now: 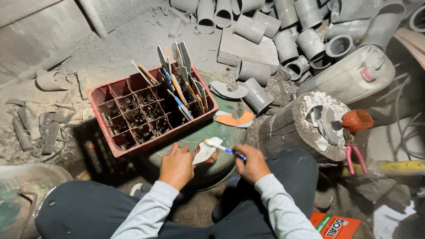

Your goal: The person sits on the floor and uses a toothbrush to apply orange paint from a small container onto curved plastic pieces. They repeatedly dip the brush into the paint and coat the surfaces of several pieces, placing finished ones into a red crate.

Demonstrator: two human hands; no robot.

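- Head view: the left hand (pixel 177 167) grips a small curved piece (pixel 205 153), pale with a reddish underside, over the green drum lid (pixel 221 132).
- The right hand (pixel 253 163) is closed on a toothbrush (pixel 222 147); its long axis runs leftward, head resting on the piece.
- Just beyond stands the red crate (pixel 133 146) of upright cut pieces.
- To the right, a wooden stump (pixel 292 128); grey pipe sections (pixel 283 26) behind.
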